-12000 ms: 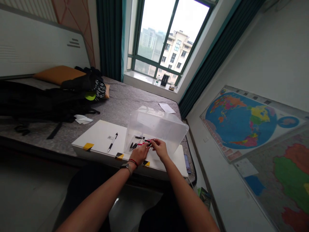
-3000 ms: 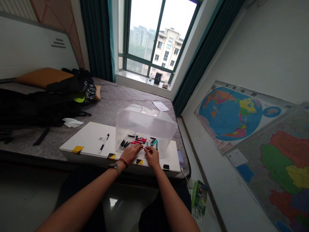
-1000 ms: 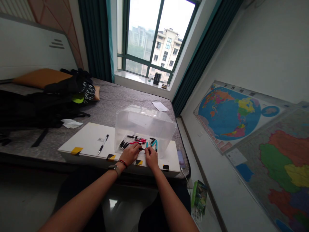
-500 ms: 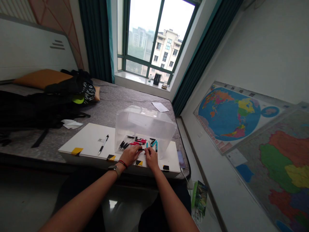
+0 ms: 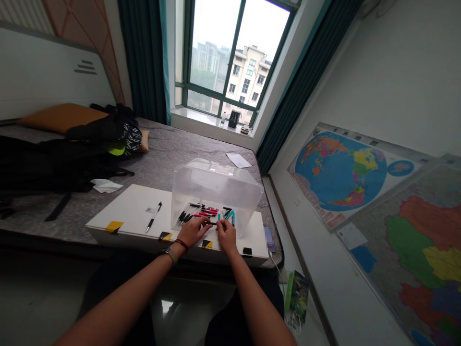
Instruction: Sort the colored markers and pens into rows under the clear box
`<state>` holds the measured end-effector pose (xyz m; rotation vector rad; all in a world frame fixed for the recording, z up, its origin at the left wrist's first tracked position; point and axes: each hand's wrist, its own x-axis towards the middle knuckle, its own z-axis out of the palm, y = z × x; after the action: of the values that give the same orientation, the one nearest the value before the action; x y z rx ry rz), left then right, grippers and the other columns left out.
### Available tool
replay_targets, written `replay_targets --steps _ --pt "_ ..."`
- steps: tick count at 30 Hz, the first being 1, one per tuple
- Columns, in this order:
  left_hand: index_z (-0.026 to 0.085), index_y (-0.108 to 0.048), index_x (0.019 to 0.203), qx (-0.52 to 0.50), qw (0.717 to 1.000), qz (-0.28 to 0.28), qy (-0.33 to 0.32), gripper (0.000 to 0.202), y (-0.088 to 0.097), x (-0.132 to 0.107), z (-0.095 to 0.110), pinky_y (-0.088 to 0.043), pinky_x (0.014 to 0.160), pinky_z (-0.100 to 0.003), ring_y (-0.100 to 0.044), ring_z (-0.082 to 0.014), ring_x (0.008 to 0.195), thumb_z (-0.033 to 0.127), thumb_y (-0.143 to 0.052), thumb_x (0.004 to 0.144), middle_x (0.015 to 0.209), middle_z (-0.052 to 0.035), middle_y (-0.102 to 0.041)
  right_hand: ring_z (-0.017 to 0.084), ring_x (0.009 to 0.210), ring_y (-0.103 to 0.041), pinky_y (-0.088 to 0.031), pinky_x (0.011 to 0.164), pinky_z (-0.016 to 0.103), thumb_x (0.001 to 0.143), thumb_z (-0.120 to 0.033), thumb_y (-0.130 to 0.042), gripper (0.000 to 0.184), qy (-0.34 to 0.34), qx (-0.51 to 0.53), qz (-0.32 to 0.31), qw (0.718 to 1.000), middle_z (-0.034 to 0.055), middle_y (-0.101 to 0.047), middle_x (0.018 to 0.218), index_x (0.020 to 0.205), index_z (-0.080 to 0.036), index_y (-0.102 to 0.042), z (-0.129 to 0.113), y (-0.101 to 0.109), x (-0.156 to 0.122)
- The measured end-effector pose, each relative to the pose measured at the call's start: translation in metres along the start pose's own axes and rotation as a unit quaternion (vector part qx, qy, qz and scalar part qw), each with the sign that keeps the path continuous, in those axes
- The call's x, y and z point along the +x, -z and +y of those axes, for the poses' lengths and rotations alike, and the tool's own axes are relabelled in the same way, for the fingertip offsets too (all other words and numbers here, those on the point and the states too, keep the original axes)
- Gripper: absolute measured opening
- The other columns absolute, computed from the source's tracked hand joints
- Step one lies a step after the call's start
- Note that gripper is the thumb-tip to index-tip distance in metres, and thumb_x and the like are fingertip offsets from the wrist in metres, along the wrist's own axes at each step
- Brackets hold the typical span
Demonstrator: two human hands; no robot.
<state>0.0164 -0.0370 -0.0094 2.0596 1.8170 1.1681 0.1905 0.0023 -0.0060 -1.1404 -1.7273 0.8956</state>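
Observation:
At the open front of a clear plastic bin [image 5: 219,182] lying on its side, both my hands are closed with fingertips toward each other. A thin black pen [image 5: 212,223] or pen part spans the gap between them. My left hand [image 5: 192,231], with a watch and a red band at the wrist, grips one end, and my right hand [image 5: 226,235] pinches the other. Fingers cover much of it. Just behind, inside the bin, lie several black pens [image 5: 184,217], red pens [image 5: 208,211] and teal pens [image 5: 232,217].
The bin rests on a long white box [image 5: 126,211] with yellow-and-black tabs along its front. A white-and-black pen [image 5: 154,217] lies on the box's left part. Around it is a grey mattress [image 5: 194,142], with a crumpled tissue [image 5: 106,185], a paper sheet [image 5: 238,160] and a black bag [image 5: 46,163].
Both hands stay in nearly the same place at the bin's opening, still on the thin black pen. My left forearm and wrist have shifted very slightly left.

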Motion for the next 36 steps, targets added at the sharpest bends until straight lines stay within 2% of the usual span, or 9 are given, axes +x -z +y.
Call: replay_targets --steps 9,11,14,16,18,20,23,27,36 --pt "0.022 -0.062 0.098 -0.020 1.000 0.018 0.005 0.029 0.000 0.000 0.003 -0.044 0.064 -0.024 -0.056 -0.0118 0.061 0.048 -0.053 0.089 0.085 -0.0010 -0.068 0.016 0.061 -0.059 -0.047 0.062 0.026 0.084 -0.038 -0.057 0.021 0.004 0.000 0.011 1.000 0.0013 -0.065 0.070 0.084 -0.019 -0.065 0.001 -0.003 0.001" --pt "0.022 -0.062 0.098 -0.022 0.999 0.028 0.007 0.027 0.001 0.000 0.004 -0.045 0.065 -0.025 -0.056 -0.0113 0.061 0.046 -0.052 0.089 0.088 -0.0018 -0.068 0.016 0.059 -0.059 -0.047 0.058 0.025 0.084 -0.041 -0.055 0.025 -0.020 0.022 0.017 0.999 0.0012 -0.065 0.070 0.086 -0.017 -0.064 0.002 -0.002 0.005" --pt "0.023 -0.062 0.098 -0.021 0.999 0.031 0.020 0.024 0.003 0.001 0.005 -0.044 0.064 -0.025 -0.056 -0.0117 0.059 0.042 -0.052 0.088 0.080 -0.0001 -0.066 0.014 0.053 -0.058 -0.046 0.050 0.024 0.086 -0.045 -0.051 0.032 -0.065 0.029 0.030 0.997 0.0016 -0.065 0.073 0.093 -0.016 -0.063 0.000 0.002 0.019" --pt "0.023 -0.063 0.100 -0.018 0.999 0.027 0.030 0.023 0.005 0.001 0.006 -0.042 0.063 -0.024 -0.057 -0.0125 0.059 0.040 -0.053 0.088 0.072 0.0015 -0.063 0.014 0.057 -0.060 -0.047 0.053 0.024 0.086 -0.041 -0.050 0.030 -0.072 -0.030 0.030 0.997 0.0030 -0.068 0.079 0.095 -0.016 -0.063 -0.004 0.007 0.034" --pt "0.023 -0.064 0.101 -0.014 0.999 0.023 0.038 0.023 0.006 0.001 0.007 -0.041 0.062 -0.024 -0.057 -0.0131 0.059 0.039 -0.053 0.087 0.066 0.0024 -0.060 0.016 0.071 -0.064 -0.049 0.065 0.024 0.084 -0.033 -0.054 0.022 -0.068 -0.147 0.000 0.987 0.0051 -0.070 0.085 0.091 -0.016 -0.067 -0.009 0.013 0.053" --pt "0.023 -0.064 0.102 -0.009 0.999 0.020 0.044 0.025 0.006 0.001 0.007 -0.041 0.061 -0.024 -0.057 -0.0135 0.059 0.039 -0.053 0.087 0.063 0.0028 -0.057 0.019 0.083 -0.066 -0.048 0.075 0.026 0.080 -0.027 -0.059 0.015 -0.078 -0.268 -0.055 0.959 0.0083 -0.072 0.086 0.085 -0.016 -0.069 -0.013 0.016 0.071" --pt "0.024 -0.064 0.103 -0.006 0.998 0.016 0.054 0.025 0.004 0.001 0.005 -0.040 0.061 -0.024 -0.058 -0.0138 0.059 0.040 -0.053 0.087 0.062 0.0027 -0.058 0.024 0.088 -0.068 -0.048 0.076 0.028 0.079 -0.028 -0.063 0.016 -0.118 -0.367 -0.115 0.916 0.0142 -0.072 0.091 0.085 -0.015 -0.071 -0.016 0.015 0.094" --pt "0.025 -0.065 0.101 -0.007 0.998 0.015 0.059 0.023 0.004 0.000 0.004 -0.040 0.062 -0.024 -0.058 -0.0137 0.061 0.039 -0.054 0.086 0.065 0.0022 -0.060 0.027 0.089 -0.069 -0.050 0.071 0.028 0.072 -0.019 -0.068 0.022 -0.161 -0.407 -0.154 0.886 0.0193 -0.072 0.098 0.092 -0.013 -0.073 -0.014 0.007 0.110" --pt "0.024 -0.064 0.097 0.001 0.999 0.010 0.052 0.022 0.006 0.000 0.007 -0.039 0.060 -0.025 -0.058 -0.0132 0.061 0.040 -0.051 0.088 0.071 0.0015 -0.063 0.033 0.084 -0.070 -0.050 0.061 0.030 0.059 -0.004 -0.067 0.031 -0.188 -0.398 -0.169 0.882 0.0253 -0.071 0.094 0.090 -0.007 -0.073 -0.007 -0.003 0.121"
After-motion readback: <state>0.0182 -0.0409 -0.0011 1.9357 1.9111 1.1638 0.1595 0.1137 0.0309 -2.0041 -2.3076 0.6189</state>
